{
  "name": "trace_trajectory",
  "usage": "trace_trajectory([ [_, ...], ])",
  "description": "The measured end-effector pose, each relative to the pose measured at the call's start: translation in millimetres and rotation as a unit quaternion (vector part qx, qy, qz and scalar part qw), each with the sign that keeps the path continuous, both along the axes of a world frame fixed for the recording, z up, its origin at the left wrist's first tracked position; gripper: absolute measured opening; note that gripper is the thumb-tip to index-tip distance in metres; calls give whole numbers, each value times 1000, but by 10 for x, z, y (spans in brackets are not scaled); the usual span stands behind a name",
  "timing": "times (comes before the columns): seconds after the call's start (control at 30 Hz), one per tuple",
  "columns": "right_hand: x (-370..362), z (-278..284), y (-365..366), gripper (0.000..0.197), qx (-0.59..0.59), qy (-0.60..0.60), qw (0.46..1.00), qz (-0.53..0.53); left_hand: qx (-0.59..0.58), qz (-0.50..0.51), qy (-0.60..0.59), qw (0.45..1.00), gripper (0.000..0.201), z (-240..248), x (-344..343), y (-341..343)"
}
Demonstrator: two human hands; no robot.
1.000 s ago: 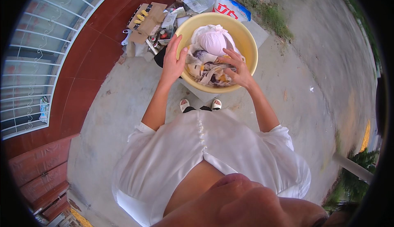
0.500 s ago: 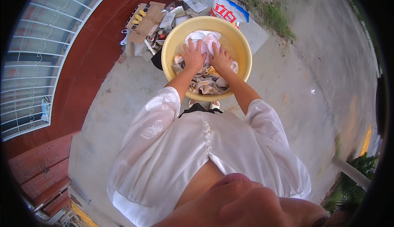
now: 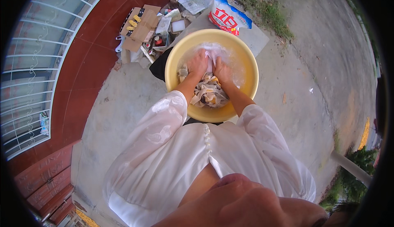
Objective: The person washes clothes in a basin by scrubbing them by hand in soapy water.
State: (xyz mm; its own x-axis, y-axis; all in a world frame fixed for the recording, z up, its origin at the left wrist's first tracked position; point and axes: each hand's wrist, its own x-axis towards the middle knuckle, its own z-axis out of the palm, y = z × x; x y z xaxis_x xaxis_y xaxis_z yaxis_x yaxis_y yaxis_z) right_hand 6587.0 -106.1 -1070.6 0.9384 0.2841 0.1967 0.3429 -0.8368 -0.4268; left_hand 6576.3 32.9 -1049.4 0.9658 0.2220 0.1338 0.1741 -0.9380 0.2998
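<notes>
A round yellow basin [image 3: 253, 69] with sudsy water stands in front of me. Inside it, both hands are closed on a wet white-pink garment [image 3: 210, 59]. My left hand [image 3: 198, 64] grips its left side, with fingers curled. My right hand [image 3: 223, 72] pinches it from the right, close to the left hand. Part of the cloth is under water and foam. Nearer me in the basin lies a bunched patterned garment [image 3: 208, 92] in beige, grey and yellow, below my wrists.
Behind the basin rests a blue, white and red detergent bag [image 3: 229, 17]. To its left are an opened cardboard box [image 3: 144, 25] with yellow corn cobs [image 3: 133, 23], a red bottle [image 3: 158, 41] and clutter. A barred window [image 3: 37, 63] lines the left wall; grass [image 3: 266, 15] grows beyond.
My hands have gone from lying spread on the white-pink garment to gripping it, and they are closer together. The garment has bunched up and sunk into the water. The basin appears lower in view.
</notes>
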Motion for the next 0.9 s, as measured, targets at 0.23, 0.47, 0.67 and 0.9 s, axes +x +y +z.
trace_trajectory([
  [0.23, 92, 415, -84, 37, 203, 90, 974, 51, -331, 40, 64, 941, 46, 271, 210, 345],
  [0.47, -590, 1392, -356, 46, 174, 227, 930, 231, -562, 187, 147, 792, 69, 633, -210, 662],
  [0.67, -495, 905, -490, 54, 41, 118, 992, 23, -80, -80, 66, 991, 71, 529, -706, 252],
  [0.9, -491, 797, 14, 36, -197, 207, 957, 60, 67, -126, 194, 971, 45, 484, -517, -70],
])
